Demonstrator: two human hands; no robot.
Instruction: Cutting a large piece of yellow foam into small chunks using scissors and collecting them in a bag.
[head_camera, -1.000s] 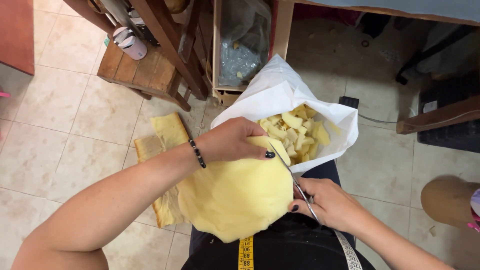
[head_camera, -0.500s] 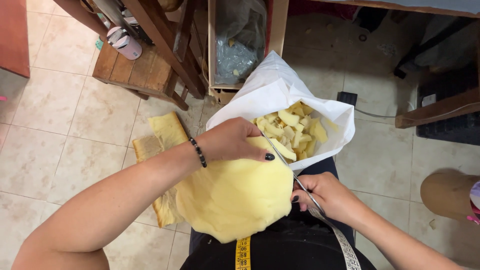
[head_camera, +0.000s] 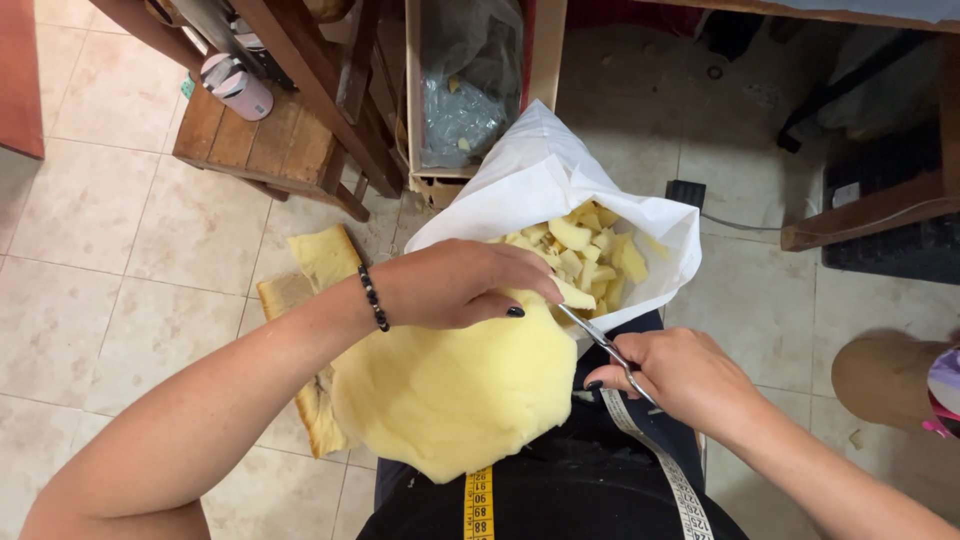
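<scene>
A big rounded piece of yellow foam (head_camera: 455, 395) is held on the lap, and it is gripped along its top edge by the left hand (head_camera: 455, 285), whose fingers are curled down and closed over the foam's rim. A dark beaded bracelet (head_camera: 372, 298) is worn at that wrist. Over on the other side, a pair of scissors (head_camera: 600, 345) is clasped by the right hand (head_camera: 675, 375), fingers wrapped tight about the handles; the blades are pointed up and to the left, with their tips set at the foam's upper right edge, just under the left fingertips. Whether the blades are apart or together cannot be told.

Just beyond the foam, a white bag (head_camera: 545, 180) is seen standing open on the floor, filled with small yellow foam scraps (head_camera: 585, 250). A measuring tape (head_camera: 478, 500) is draped down the dark clothing below. More foam slabs (head_camera: 315, 265) are laid on the tiled floor (head_camera: 100, 230) to the left, partly covered by the left arm.
</scene>
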